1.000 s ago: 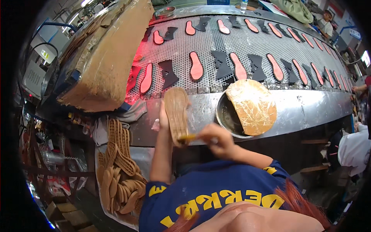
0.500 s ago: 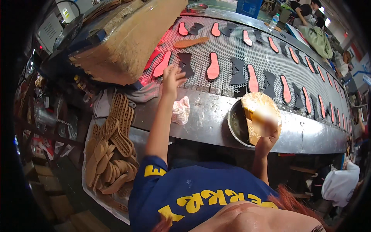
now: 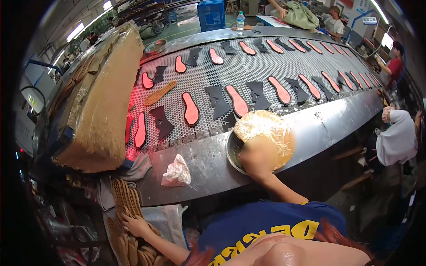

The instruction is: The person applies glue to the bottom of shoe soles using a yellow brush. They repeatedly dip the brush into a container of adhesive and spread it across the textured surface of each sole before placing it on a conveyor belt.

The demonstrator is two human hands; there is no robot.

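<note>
My left hand lies on a heap of brown shoe soles in a lined bin, its fingers spread over them. My right hand is over a round metal pan, at the front edge of the steel table. Blur hides its fingers and whatever they hold. A wrapped, yellowish round cover lies across much of the pan. Pink-topped insoles and dark cut pieces rest in rows on a perforated conveyor belt. A single brown sole is among them.
A crumpled white wad sits on the steel ledge. At the left, a worn tan box-like housing stands over the belt's end, lit red beneath. A bottle stands at the far edge. Co-workers are at the right.
My left hand has gone from above the belt down to the soles in the bin. My right hand has moved over the pan. The whole view has turned rightward.
</note>
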